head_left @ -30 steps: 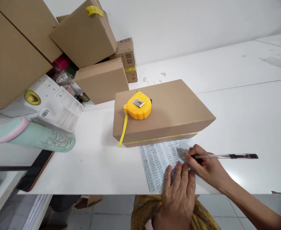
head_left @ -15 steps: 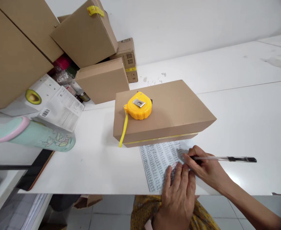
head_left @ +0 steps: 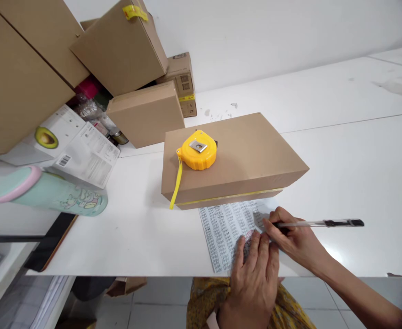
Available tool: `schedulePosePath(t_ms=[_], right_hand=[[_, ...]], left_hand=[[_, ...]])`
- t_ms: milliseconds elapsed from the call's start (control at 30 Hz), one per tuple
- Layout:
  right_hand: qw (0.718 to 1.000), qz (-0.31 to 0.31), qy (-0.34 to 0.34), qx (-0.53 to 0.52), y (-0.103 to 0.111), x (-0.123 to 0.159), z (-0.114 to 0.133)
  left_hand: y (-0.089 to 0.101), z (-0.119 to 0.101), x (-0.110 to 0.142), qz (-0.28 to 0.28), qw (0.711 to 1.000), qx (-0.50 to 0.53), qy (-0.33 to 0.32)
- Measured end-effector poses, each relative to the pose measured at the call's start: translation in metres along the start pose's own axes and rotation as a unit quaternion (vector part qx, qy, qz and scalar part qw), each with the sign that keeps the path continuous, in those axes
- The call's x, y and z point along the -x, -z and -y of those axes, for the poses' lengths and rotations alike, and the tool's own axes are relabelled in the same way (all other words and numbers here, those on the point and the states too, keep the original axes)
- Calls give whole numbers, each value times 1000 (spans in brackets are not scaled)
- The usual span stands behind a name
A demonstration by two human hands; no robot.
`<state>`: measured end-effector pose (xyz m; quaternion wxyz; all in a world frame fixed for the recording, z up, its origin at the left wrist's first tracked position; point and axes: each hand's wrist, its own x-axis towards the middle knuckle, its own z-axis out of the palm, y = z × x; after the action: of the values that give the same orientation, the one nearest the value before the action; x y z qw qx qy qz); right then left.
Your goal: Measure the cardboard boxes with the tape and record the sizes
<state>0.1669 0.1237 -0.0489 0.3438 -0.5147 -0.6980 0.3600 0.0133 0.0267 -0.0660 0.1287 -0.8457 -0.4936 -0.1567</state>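
A right hand (head_left: 295, 240) grips a clear pen (head_left: 319, 224), whose long shaft runs nearly left to right, its black end pointing right. Left of that hand, on a white table (head_left: 142, 242), lies a densely written sheet (head_left: 219, 233); the left hand (head_left: 254, 285) rests palm down, fingers extended, over its near right part. Beyond the sheet sits a cardboard box (head_left: 252, 151) with a yellow tape measure (head_left: 202, 157) on top. The pen's tip seems to meet the paper, though fingers hide it.
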Motion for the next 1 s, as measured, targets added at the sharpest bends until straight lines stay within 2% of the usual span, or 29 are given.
schedulePosePath(t_ms=[233, 600, 1000], right_hand=[[1000, -22, -9, -5, 1, -1, 2], [1000, -7, -2, -9, 0, 0, -2], [1000, -26, 9, 7, 0, -1, -1]], left_hand=[[1, -1, 1, -4, 1000, -6, -2], [4, 2, -1, 3, 1000, -3, -1], [0, 0, 1, 0, 1000, 2, -5]])
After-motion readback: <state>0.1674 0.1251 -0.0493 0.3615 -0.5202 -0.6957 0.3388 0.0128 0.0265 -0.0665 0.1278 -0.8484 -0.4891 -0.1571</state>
